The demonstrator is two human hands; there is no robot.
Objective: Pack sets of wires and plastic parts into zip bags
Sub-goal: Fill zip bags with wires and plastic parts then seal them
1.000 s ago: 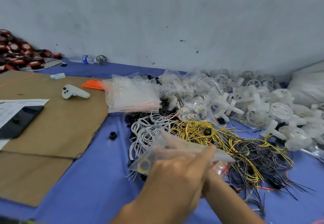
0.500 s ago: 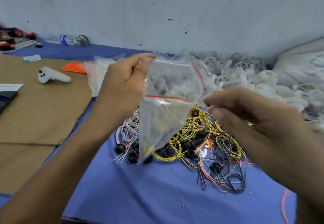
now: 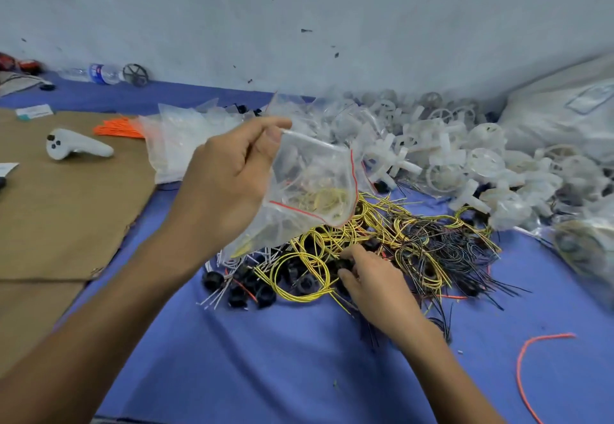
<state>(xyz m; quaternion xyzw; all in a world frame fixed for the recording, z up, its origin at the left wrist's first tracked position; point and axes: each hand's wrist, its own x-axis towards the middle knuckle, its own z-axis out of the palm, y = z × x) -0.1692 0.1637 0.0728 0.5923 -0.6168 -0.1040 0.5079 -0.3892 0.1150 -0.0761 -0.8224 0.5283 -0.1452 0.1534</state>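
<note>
Starting at the left, the left hand [image 3: 229, 171] is raised above the blue-clothed desk [image 3: 265, 364], its grip of thumb and forefinger clamped on the upper lip of a clear plastic zip bag with a red seal strip [image 3: 312, 187]. The bag hangs slanted, its long axis running from the pinched lip down toward its closed end at the lower left. The red-edged mouth appears to gape toward the right, and some pale and yellow wire already shows inside. Below the mouth and a little to its right, the right hand [image 3: 375, 280] lies low in the tangle of yellow coiled wires [image 3: 299, 257], near the small black plastic rings [image 3: 212, 279]. Its fingers are curled down around something dark, but I cannot tell whether its grip has closed on anything. The right hand is clearly the nearer one to the loose pieces, so whatever it picks should travel up and leftward into the mouth. Farther right, the heap of white plastic wheel-and-cross parts [image 3: 465, 157] lies well apart from both hands.
</note>
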